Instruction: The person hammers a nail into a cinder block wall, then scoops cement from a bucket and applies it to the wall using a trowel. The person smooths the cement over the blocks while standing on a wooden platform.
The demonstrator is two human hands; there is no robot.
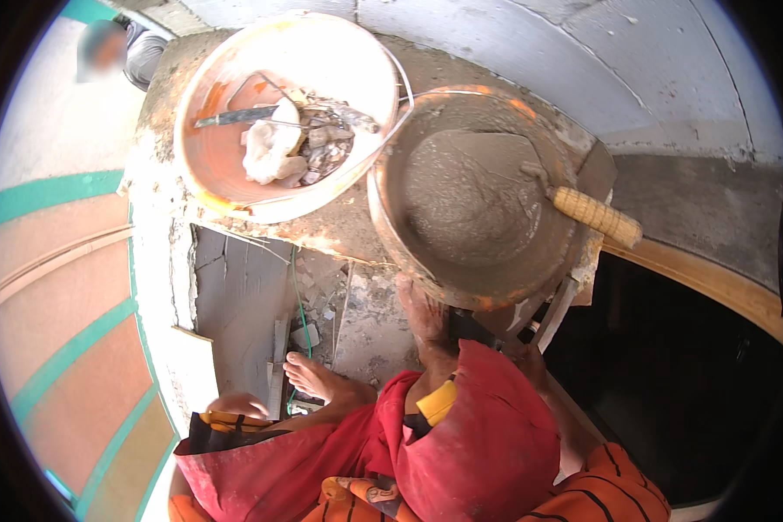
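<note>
A bucket of wet grey mortar (478,209) stands on a ledge in front of me. A trowel with a ribbed wooden handle (596,215) rests in it, its blade sunk in the mortar and its handle over the right rim. Beyond my left knee, my left hand (237,404) shows in part, fingers stretched out and nothing visible in them. My right hand (528,358) is beside my right knee, below the mortar bucket and close to a narrow grey strip (555,315). Its fingers are mostly hidden, so what it touches cannot be made out.
A pale bucket (202,187) at the left holds rubble, a crumpled white piece and a dark-bladed tool. My bare feet (317,380) stand among broken pieces and a green cord (302,287). A dark opening (670,374) lies right. Another person (143,61) is far left, below.
</note>
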